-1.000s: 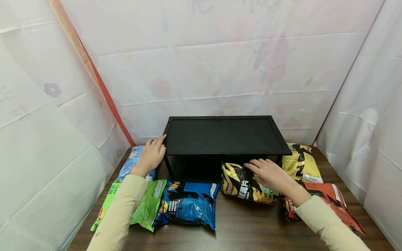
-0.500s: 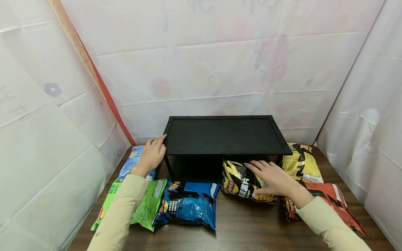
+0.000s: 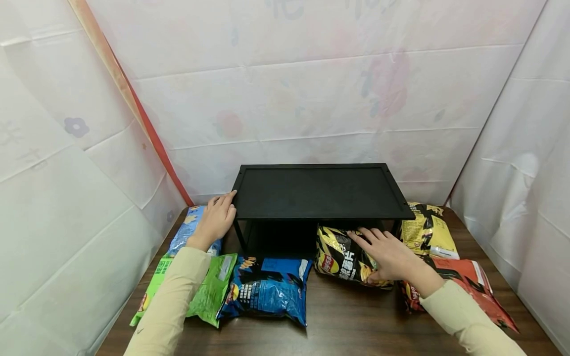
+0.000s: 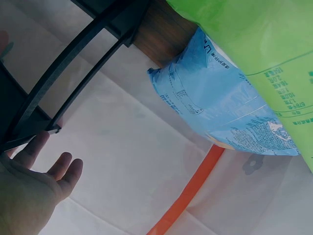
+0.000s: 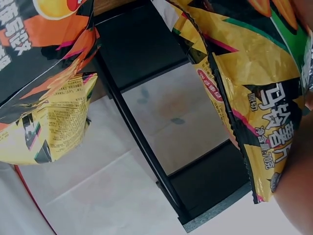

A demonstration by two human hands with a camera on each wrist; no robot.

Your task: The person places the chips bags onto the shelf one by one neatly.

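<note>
A black-and-yellow chip bag (image 3: pixel 334 252) stands at the right front opening of a low black rack (image 3: pixel 311 192), its top just under the front edge. My right hand (image 3: pixel 392 254) grips its right part, fingers over the top and thumb on the printed front. The right wrist view shows the same chip bag (image 5: pixel 264 98) close up, hiding most of that hand. My left hand (image 3: pixel 214 221) rests at the rack's left edge. In the left wrist view, this hand (image 4: pixel 34 191) touches the rack's edge with a finger, the other fingers loosely extended.
Left of the rack lie a light-blue bag (image 3: pixel 184 232) and a green bag (image 3: pixel 207 296). A dark-blue chip bag (image 3: pixel 267 291) lies before it. To the right are a yellow bag (image 3: pixel 429 232) and a red bag (image 3: pixel 467 287). White cloth (image 3: pixel 311 99) hangs behind the wooden table (image 3: pixel 347 326).
The right thumb has come round onto the front of the black-and-yellow chip bag. The bag has shifted slightly up toward the rack. The left hand stays at the rack's edge.
</note>
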